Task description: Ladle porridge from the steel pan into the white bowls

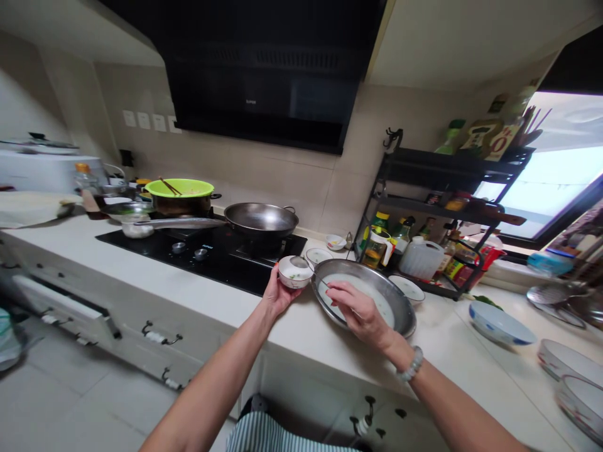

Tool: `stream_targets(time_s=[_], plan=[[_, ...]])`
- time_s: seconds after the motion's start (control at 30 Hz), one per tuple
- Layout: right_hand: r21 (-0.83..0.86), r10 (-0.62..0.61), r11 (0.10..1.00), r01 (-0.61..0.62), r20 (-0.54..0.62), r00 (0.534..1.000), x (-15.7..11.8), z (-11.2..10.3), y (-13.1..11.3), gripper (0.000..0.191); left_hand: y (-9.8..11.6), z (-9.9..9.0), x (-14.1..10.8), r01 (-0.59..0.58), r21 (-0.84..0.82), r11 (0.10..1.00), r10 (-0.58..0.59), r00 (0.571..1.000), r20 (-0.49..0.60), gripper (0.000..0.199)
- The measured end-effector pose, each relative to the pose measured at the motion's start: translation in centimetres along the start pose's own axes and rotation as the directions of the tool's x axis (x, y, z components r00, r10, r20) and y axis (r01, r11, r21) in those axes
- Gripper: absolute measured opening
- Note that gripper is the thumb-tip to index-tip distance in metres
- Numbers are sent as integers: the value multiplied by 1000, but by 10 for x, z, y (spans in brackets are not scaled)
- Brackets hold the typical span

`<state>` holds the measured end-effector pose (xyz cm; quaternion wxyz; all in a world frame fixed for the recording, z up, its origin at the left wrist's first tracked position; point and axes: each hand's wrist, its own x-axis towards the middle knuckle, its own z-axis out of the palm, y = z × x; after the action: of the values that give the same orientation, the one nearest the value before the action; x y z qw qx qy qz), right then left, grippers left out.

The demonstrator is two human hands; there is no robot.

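Observation:
My left hand [279, 292] is closed around the side of a small white bowl [295, 281] with some green bits inside, held at the counter's front edge. My right hand [358, 309] is over a wide metal basin [405, 314] of whitish liquid, pinching the thin handle of a metal spoon [298, 261]. The spoon's head is over the small bowl, and its handle runs back to my fingers. Behind the basin's left rim stands another small bowl [318, 255] with green bits. A similar bowl [407, 289] of pale liquid sits at the basin's right.
Left of me is a black gas hob [211, 267] with a steel wok [262, 216]. A lime-green basin [181, 188] with chopsticks rests on a pot. A black rack [424, 210] of bottles stands behind. At right are a blue-patterned bowl [502, 323] and more bowls [572, 361].

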<state>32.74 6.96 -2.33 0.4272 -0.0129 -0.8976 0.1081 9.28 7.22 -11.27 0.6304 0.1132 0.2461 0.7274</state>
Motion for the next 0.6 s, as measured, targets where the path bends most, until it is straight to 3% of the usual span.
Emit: stream_targets(time_s=[0.1,0.17,0.23,0.27,0.3,0.33,0.37,0.4,0.43,0.47,0.5,0.53,0.6], plan=[[-75,-55,996,56,16,998,-8,-7,-7,30,0,0,0,-2,-16,1000,1,1000,-10,56],[-70,-11,997,10,-10,1000,-15,-13,-10,27,0,0,-1,-4,-24,1000,4,1000,-13,56],[-17,152,988,-156,-156,976,-24,-20,-6,20,1,1,-2,-4,-23,1000,4,1000,-14,56],[48,283,958,-282,-289,915,-29,-24,-1,16,1,1,-2,-3,-20,1000,2,1000,-14,55],[152,434,899,-411,-438,788,-33,-30,5,13,1,2,-3,-3,-18,1000,3,1000,-11,55],[310,590,799,-515,-570,572,-38,-36,13,9,1,2,-4,-6,-17,1000,6,1000,-8,55],[497,708,686,-531,-625,330,-42,-43,22,3,2,3,-4,-13,-16,1000,13,1000,-5,54],[669,802,562,-486,-585,122,-47,-50,30,10,2,3,-5,-19,-17,1000,19,1000,-3,54],[812,896,394,-431,-443,-16,-52,-58,38,16,2,3,-5,-24,-17,1000,24,1000,-4,54],[903,955,211,-375,-273,-119,-57,-65,44,21,2,4,-6,-27,-16,1000,27,1000,-6,54],[939,970,90,-333,-158,-184,-61,-71,48,23,2,4,-6,-26,-14,1000,26,1000,-7,54],[951,974,8,-311,-78,-213,-65,-77,50,24,2,4,-6,-24,-13,1000,24,1000,-8,54],[954,971,-63,-293,-9,-240,-71,-84,50,24,2,4,-7,-24,-13,1000,24,1000,-1,54]])
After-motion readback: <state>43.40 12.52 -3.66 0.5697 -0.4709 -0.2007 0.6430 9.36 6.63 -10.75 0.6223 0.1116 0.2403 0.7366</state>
